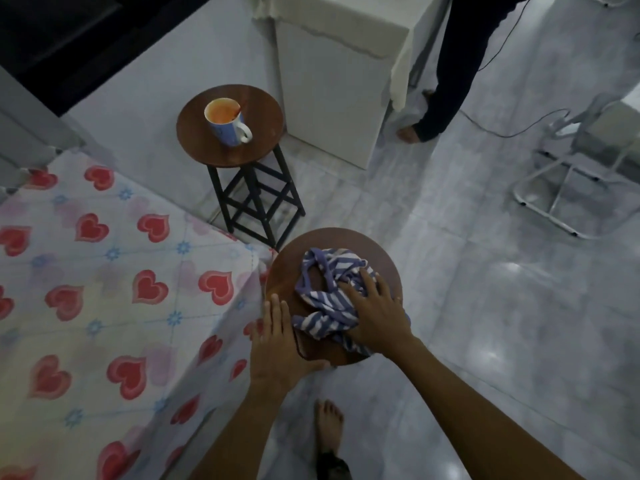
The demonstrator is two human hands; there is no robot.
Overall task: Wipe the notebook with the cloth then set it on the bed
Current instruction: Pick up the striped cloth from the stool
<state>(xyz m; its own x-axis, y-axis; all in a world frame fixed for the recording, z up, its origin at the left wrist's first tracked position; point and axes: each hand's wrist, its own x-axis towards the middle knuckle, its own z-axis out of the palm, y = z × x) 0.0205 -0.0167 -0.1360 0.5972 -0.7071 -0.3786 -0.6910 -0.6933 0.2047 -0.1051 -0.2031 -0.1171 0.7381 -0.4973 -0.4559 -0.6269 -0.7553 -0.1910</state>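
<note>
A blue-and-white striped cloth lies bunched on the near round brown stool. My right hand presses down on the cloth with fingers spread. Under the cloth is a brown flat surface with a dark cord, which looks like the notebook; it is hard to tell apart from the stool top. My left hand holds its left front edge, fingers straight, thumb hooked round the front. The bed, covered in a sheet with red hearts, touches the stool's left side.
A second round stool on black legs stands farther off with a mug on it. Behind it is a white cabinet. Another person's leg and a cable are at the back right, with a folding metal chair to the right.
</note>
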